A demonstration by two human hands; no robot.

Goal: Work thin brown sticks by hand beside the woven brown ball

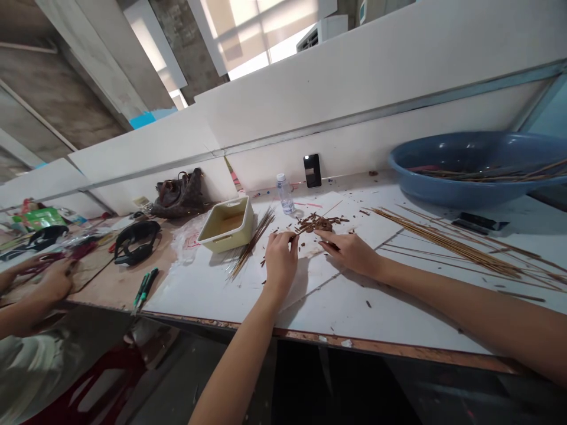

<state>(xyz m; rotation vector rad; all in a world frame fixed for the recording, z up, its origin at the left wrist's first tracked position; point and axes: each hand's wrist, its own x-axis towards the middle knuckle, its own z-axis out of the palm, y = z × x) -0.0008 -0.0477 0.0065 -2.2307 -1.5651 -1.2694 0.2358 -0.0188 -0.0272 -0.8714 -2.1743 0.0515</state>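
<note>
My left hand (282, 254) is closed in a pinch over the white work surface, with the end of a thin stick (302, 234) between thumb and fingers. Just right of it, my right hand (348, 251) rests low on the surface, its fingers drawn together at a dark brown bit I cannot make out. Beyond both hands lies a heap of dark brown crumbly pieces (313, 223), with a larger lump (325, 224) by my right fingertips. To the left is a bundle of thin sticks (253, 243); longer brown sticks (447, 243) lie to the right.
A yellow-green tub (228, 238) and a clear bottle (286, 195) stand behind. A phone (312, 171) leans on the partition. A large blue basin (469, 192) sits at back right. Left are green-handled cutters (145, 288), a headset (136, 243), a bag (179, 195) and another person's hands (53, 280).
</note>
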